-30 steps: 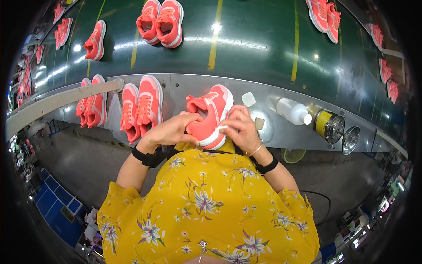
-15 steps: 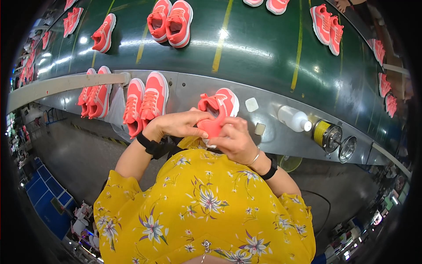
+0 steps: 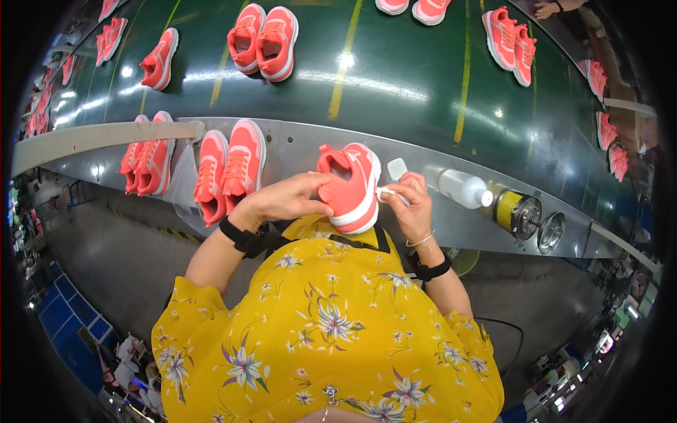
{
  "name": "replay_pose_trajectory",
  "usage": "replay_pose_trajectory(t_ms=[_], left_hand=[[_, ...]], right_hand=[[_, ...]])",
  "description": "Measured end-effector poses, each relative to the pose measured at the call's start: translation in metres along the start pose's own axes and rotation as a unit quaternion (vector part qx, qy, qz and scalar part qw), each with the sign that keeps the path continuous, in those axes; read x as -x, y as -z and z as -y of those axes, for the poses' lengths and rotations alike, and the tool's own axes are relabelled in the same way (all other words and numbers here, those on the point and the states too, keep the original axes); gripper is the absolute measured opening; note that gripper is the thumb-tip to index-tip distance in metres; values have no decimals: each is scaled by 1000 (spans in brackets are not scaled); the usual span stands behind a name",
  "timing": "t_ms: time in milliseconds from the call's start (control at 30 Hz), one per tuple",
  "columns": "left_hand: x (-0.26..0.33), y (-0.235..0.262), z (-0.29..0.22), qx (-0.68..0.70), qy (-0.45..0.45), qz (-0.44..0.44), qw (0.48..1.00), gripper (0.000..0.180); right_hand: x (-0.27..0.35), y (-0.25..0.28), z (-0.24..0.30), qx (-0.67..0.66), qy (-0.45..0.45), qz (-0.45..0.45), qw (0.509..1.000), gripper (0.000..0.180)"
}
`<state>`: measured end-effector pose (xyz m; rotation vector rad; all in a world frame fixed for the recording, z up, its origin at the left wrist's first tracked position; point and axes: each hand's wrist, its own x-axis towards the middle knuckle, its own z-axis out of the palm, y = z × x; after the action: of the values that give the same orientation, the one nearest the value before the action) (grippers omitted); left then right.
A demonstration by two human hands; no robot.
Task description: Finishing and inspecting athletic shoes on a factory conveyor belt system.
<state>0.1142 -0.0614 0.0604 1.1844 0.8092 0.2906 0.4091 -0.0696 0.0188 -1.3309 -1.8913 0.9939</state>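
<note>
A coral-pink sneaker with a white sole is held just over the near edge of the metal ledge, its heel toward me. My left hand is closed on the sneaker's left side by the heel and collar. On its other side, my right hand pinches a small white piece, perhaps a cloth or pad, against or close beside the white sole. A white square block lies on the ledge just beyond my right fingers. A matching pair of sneakers stands left of my left hand.
To the right are a white bottle, a yellow-labelled metal can and its round metal lid or dish. A pale bar crosses at left. Several sneakers ride the green conveyor. Another person's hand shows at far right.
My right hand has moved from the sneaker's heel to the right side of its sole, with the white piece. The sneaker's heel has come nearer, its sole side turned more into view.
</note>
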Motion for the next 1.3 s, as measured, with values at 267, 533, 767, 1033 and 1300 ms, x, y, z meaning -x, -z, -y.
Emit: replay_pose_trajectory(t_ms=[267, 533, 767, 1033, 1300], left_hand=[[-16, -27, -18, 346, -94, -179, 916, 44], [-34, -16, 1, 475, -93, -256, 837, 41], [-35, -19, 26, 526, -97, -308, 787, 39], [-42, -20, 32, 510, -69, -289, 807, 33], [-40, -22, 27, 476, -63, -247, 842, 39]], right_hand=[[-23, 10, 0, -218, -207, -225, 927, 18], [-67, -16, 54, 96, 119, -247, 957, 22], [-66, -72, 15, 168, 197, -199, 945, 29], [-78, -72, 21, 168, 165, -213, 948, 20], [-103, -44, 47, 146, 67, -72, 984, 9]])
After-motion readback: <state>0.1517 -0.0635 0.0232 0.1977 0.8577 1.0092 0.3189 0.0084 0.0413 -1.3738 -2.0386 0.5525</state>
